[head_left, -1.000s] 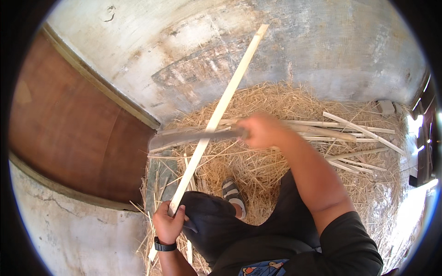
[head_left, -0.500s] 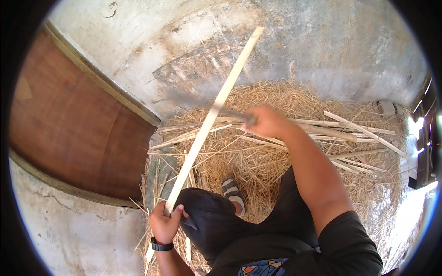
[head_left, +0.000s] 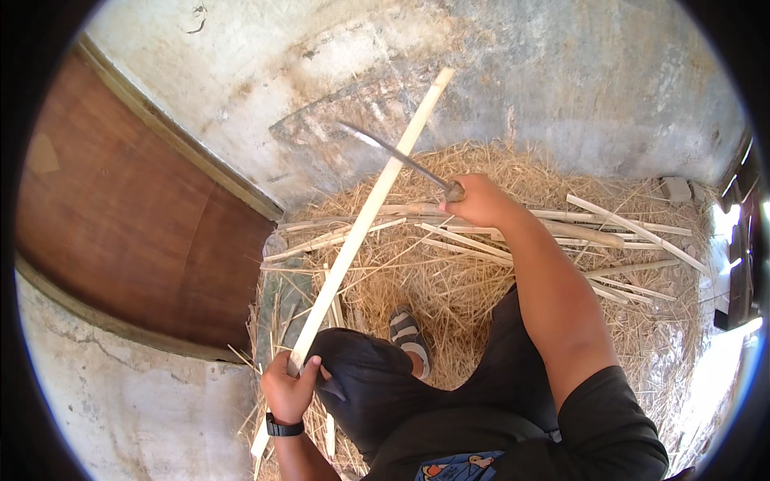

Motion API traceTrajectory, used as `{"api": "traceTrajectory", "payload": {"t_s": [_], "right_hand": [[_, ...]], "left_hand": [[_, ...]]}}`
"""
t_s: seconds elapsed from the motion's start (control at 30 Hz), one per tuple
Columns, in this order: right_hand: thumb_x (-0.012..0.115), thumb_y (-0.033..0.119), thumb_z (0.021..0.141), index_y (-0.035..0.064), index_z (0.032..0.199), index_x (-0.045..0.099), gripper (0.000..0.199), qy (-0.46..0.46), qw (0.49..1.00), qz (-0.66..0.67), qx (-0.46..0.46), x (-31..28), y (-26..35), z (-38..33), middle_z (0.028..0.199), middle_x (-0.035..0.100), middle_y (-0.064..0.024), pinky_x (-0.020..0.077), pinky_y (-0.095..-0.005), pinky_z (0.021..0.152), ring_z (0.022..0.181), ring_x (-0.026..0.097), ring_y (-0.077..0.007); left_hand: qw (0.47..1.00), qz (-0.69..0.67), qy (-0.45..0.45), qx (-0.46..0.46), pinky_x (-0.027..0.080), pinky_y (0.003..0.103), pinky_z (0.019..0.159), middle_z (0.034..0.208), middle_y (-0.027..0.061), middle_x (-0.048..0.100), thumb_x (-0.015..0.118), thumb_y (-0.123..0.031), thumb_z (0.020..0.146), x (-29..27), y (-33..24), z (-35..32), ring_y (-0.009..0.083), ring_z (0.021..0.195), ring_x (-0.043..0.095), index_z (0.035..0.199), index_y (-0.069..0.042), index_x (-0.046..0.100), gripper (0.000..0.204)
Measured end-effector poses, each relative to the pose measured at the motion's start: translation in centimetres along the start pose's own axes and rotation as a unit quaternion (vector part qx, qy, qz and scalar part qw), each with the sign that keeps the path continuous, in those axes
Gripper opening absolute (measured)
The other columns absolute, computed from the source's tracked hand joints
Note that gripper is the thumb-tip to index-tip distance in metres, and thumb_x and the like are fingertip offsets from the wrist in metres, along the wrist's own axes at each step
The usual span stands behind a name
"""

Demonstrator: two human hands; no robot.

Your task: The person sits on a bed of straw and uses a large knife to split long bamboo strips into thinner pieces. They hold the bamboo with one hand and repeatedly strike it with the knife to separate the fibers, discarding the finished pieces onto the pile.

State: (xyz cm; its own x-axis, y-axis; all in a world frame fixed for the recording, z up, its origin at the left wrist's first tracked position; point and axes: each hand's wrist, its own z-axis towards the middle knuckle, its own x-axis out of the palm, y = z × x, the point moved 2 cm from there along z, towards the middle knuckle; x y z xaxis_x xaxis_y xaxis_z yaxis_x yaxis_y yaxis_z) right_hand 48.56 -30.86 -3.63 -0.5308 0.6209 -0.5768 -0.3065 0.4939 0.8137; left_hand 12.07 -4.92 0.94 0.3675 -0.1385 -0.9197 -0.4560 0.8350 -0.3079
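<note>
My left hand (head_left: 290,388) is closed round the near end of a long pale bamboo strip (head_left: 349,244), beside my left knee. The strip slants up and away to the right, its far end in front of the wall. In my right hand (head_left: 475,200) is the handle of a long-bladed knife (head_left: 401,157). The dark blade points to the upper left and crosses over the strip's upper part. Whether its edge touches the strip I cannot tell. My right fingers are partly hidden behind the hand.
Several cut strips and poles (head_left: 589,232) lie across the straw (head_left: 449,297) in front of me. A stained wall (head_left: 561,96) rises behind them, with a brown door panel (head_left: 136,216) at the left. My sandalled foot (head_left: 409,341) rests on the straw; a block (head_left: 675,189) sits far right.
The knife, blurred before, is now sharp and has moved up the strip, with my right hand shifting slightly right. The strip's far end has dipped a little; my left hand keeps its hold.
</note>
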Motion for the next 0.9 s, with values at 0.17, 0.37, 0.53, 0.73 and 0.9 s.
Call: {"api": "traceTrajectory", "payload": {"t_s": [0.17,0.37,0.53,0.73,0.9], "right_hand": [[0.075,0.033,0.09,0.0071,0.117,0.07,0.037,0.106,0.983,-0.096,-0.112,4.1,3.1,-1.2,0.1,0.073,-0.0099,0.0551,-0.0394,0.078,0.086,0.069,-0.0222],[0.076,0.029,0.087,0.0088,0.104,0.074,0.026,-0.026,0.986,-0.084,-0.142,4.2,1.1,0.0,0.085,0.073,-0.0117,0.0562,-0.0421,0.075,0.079,0.07,-0.0249],[0.077,0.03,0.087,0.0074,0.109,0.072,0.032,-0.015,0.998,0.06,0.004,1.5,-1.6,1.8,0.091,0.073,-0.0104,0.0551,-0.0429,0.076,0.082,0.069,-0.0243],[0.077,0.031,0.09,0.002,0.129,0.064,0.051,0.094,0.967,-0.151,-0.184,4.8,3.6,-0.8,0.101,0.074,-0.0132,0.0567,-0.0403,0.077,0.082,0.069,-0.023],[0.071,0.027,0.093,0.0032,0.121,0.068,0.037,-0.092,0.994,0.051,0.028,1.1,-2.5,2.1,0.096,0.072,-0.0104,0.0543,-0.0446,0.078,0.087,0.069,-0.0253]], "left_hand": [[0.992,-0.11,0.017,-0.061,0.051,0.029,0.056,0.063,0.0084,0.069,0.084,-0.022,0.082,1.6,-0.5,0.1,0.0153,0.057,0.068,0.099,0.005,0.068,0.036],[0.992,-0.12,0.023,-0.029,0.052,0.028,0.056,0.065,0.0098,0.071,0.085,-0.023,0.082,1.0,0.3,0.2,0.0164,0.06,0.071,0.099,0.006,0.067,0.038],[0.999,-0.028,0.043,-0.012,0.053,0.028,0.058,0.068,0.0099,0.073,0.085,-0.02,0.081,-0.9,0.2,-0.5,0.0156,0.066,0.072,0.101,0.007,0.067,0.038],[0.984,-0.158,0.064,-0.053,0.052,0.028,0.057,0.069,0.0085,0.072,0.083,-0.021,0.084,0.7,0.2,0.0,0.0151,0.062,0.07,0.098,0.007,0.066,0.035],[0.999,-0.037,0.007,-0.022,0.047,0.03,0.055,0.065,0.0084,0.067,0.085,-0.024,0.082,0.1,2.2,0.0,0.0133,0.057,0.059,0.092,0.004,0.067,0.035]]}}
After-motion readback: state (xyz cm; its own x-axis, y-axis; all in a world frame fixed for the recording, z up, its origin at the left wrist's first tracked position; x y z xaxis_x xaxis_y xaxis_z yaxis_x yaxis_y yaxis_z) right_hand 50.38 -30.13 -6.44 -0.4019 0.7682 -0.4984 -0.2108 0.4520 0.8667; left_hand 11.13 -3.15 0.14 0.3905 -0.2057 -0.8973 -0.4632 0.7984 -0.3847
